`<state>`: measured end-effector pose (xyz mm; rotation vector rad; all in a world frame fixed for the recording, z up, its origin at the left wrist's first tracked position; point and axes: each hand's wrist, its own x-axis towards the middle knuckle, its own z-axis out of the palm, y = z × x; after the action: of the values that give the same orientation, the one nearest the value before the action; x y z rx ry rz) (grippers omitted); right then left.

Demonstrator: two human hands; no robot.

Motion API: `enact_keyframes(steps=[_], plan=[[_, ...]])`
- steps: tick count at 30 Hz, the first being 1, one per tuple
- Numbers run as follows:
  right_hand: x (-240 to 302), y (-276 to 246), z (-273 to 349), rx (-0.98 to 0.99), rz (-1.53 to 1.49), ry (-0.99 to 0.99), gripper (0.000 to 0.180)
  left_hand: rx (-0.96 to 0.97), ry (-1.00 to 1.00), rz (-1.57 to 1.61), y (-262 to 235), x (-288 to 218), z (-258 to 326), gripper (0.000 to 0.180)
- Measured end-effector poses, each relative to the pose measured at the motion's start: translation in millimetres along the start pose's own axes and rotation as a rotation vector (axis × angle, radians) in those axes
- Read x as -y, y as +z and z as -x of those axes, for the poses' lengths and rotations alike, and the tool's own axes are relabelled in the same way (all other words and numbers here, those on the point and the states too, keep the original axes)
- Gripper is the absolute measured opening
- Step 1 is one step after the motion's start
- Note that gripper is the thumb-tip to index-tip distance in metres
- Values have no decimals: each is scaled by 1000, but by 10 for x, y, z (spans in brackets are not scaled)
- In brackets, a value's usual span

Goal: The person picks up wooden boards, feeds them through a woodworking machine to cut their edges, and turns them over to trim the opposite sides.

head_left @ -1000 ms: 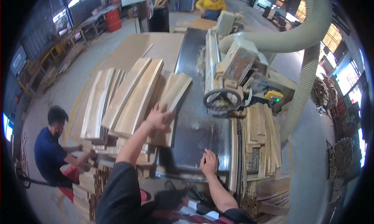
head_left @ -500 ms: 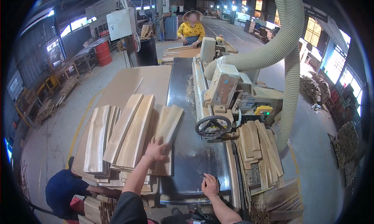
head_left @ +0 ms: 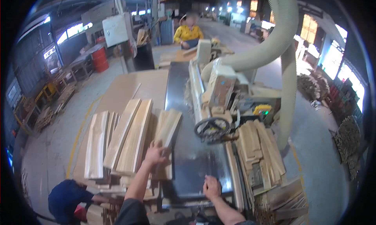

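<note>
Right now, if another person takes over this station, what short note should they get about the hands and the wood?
Left hand: open, lying flat on the near end of a pale plank at the left edge of the dark machine table; no closed grip.
Right hand: flat on the near end of that table, holding nothing.
Wood: rough planks are stacked left of the table; cut strips are piled to its right, beside the handwheel.
Done: a pile of strips lies on the right.
Left: the touched plank and the left stack are not yet on the table.
</note>
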<state>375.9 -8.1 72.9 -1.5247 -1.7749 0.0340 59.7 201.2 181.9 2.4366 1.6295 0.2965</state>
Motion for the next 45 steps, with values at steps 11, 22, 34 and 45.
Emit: enact_keyframes(steps=[11,22,34,45], plan=[[54,-10,-65,23,-18,4,12,-41,12,-5,78,142,69,69],[44,15,-63,1,-21,-3,12,-39,-3,-24,123,171,55,68],[1,1,-76,0,-38,0,13,-10,-22,-9,84,115,33,67],[31,182,109,36,-61,41,19,101,114,-137,122,349,158,80]])
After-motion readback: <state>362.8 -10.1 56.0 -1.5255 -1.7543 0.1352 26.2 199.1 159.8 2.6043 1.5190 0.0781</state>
